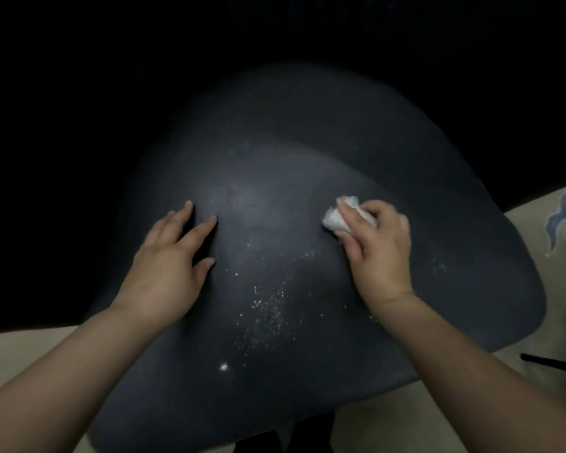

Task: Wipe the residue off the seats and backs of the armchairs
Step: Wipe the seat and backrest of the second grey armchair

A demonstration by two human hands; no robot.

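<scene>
Pinching a crumpled white tissue (342, 217) in your right hand (378, 250), you hold it against the dark seat (275, 158), right of centre; your left hand (174, 259) lies spread flat at left. White crumbs (268, 308) are scattered nearer you. Sweep carelessly and they could scatter onto the pale floor (17, 358), or smear.

Dark armchair seat (307, 158) speckled with white residue (268, 308); crumpled white tissue (335, 219) rests on it.
</scene>
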